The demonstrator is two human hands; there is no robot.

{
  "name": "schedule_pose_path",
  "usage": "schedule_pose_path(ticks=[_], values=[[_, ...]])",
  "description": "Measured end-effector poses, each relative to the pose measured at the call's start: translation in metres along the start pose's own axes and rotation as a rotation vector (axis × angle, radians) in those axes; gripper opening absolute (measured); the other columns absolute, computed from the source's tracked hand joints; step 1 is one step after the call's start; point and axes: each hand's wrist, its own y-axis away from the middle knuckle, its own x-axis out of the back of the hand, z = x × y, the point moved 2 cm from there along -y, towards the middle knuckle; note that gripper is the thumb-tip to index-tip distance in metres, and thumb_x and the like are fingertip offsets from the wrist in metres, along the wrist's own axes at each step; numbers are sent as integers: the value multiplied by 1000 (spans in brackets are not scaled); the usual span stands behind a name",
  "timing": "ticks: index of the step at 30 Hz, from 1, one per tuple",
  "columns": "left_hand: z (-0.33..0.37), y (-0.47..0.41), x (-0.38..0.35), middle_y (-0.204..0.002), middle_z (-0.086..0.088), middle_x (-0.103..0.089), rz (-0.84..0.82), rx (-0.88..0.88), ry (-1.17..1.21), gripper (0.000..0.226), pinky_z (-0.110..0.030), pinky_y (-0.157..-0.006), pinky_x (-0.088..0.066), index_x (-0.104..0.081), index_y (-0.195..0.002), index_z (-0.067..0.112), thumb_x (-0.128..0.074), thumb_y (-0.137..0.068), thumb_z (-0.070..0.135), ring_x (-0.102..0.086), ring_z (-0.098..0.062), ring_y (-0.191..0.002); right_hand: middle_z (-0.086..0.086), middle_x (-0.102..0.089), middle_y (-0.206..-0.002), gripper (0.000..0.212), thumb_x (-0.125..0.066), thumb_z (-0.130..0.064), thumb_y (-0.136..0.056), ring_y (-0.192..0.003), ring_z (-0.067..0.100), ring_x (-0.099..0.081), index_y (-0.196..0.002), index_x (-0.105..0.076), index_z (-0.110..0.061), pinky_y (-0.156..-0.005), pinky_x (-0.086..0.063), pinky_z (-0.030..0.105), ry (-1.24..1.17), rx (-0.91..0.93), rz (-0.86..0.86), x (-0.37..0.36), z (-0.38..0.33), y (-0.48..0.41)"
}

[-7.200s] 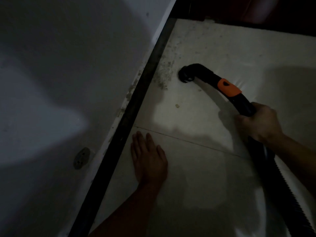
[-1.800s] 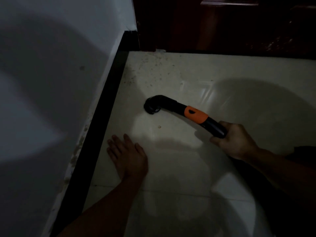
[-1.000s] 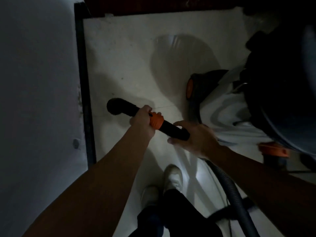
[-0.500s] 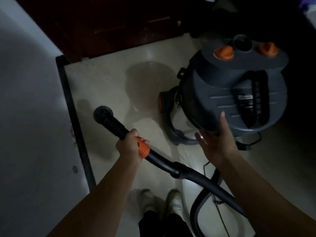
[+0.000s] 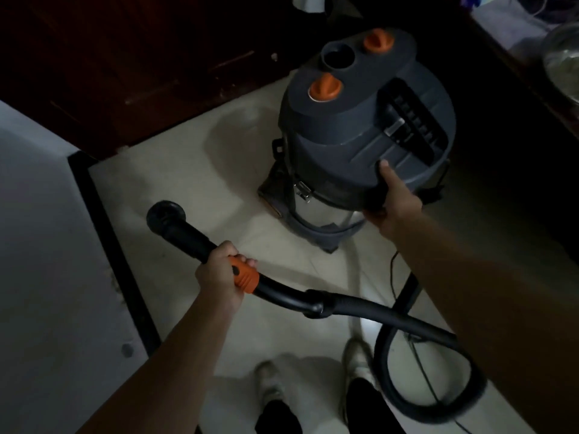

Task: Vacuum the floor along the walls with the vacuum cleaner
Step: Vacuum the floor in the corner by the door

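My left hand (image 5: 221,272) grips the black hose handle (image 5: 188,238) at its orange collar (image 5: 246,277), holding the round nozzle (image 5: 165,213) above the pale tile floor (image 5: 194,170), close to the black baseboard (image 5: 109,245) of the grey wall (image 5: 40,245). My right hand (image 5: 393,195) grips the rim of the grey canister vacuum's (image 5: 366,133) lid, thumb on top. The canister stands upright on the floor with two orange knobs (image 5: 326,89) on its lid. The ribbed hose (image 5: 423,355) loops on the floor at the lower right.
A dark wooden door or cabinet (image 5: 141,57) closes off the far side. My two feet in light shoes (image 5: 357,364) stand at the bottom. A thin power cord (image 5: 393,277) trails over the floor. A dark counter with a glass bowl (image 5: 564,67) is at the upper right.
I rose from kneeling to standing. The hose handle passed from my right hand to my left. My right hand reached over and took hold of the canister's lid rim.
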Motion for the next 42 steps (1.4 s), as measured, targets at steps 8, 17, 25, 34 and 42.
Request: schedule_pose_path(ticks=[8, 17, 25, 34, 42], values=[[-49, 17, -25, -53, -2, -47, -88, 132, 138, 16, -32, -59, -52, -46, -61, 13, -51, -74, 5, -50, -17, -44, 1, -61, -116, 89, -74, -71, -65, -100, 21, -63, -133, -53, -18, -84, -52, 39, 426, 93, -223, 21, -80, -63], [-57, 68, -65, -52, 0, -44, -334, 83, 127, 10, -29, -56, -50, -50, -53, 15, -57, -57, 10, -47, -16, -44, 21, -64, -120, 24, -54, 1, -96, -112, 34, -61, -115, -69, 3, -97, -46, 33, 1382, -31, -542, 167, 3, -65], [-56, 102, -42, -61, -3, -50, -368, 163, -134, 10, -34, -68, -52, -52, -69, 13, -62, -67, 12, -56, -21, -58, 12, -54, -125, 78, -46, -34, -97, -111, 30, -56, -155, 6, -32, -83, -45, 35, 2238, 514, -612, 284, 48, -5], [-86, 128, 47, -100, -16, -62, 292, -182, -556, 54, -41, -76, -57, -51, -119, 0, -79, -76, 13, -65, -26, -76, 4, -53, -131, 52, -28, -33, -104, -111, 28, -58, -154, -18, -29, -86, -44, 36, 2035, 601, -368, 291, 183, 121], [-48, 123, 129, -82, -2, -67, 32, -434, -741, 21, -20, -59, -47, -64, -82, 9, -70, -70, -8, -62, -9, -68, 10, -58, -128, 54, -46, -58, -93, -118, 28, -55, -129, -56, -20, -95, -47, 34, 1485, 3, -490, 241, 304, 161]])
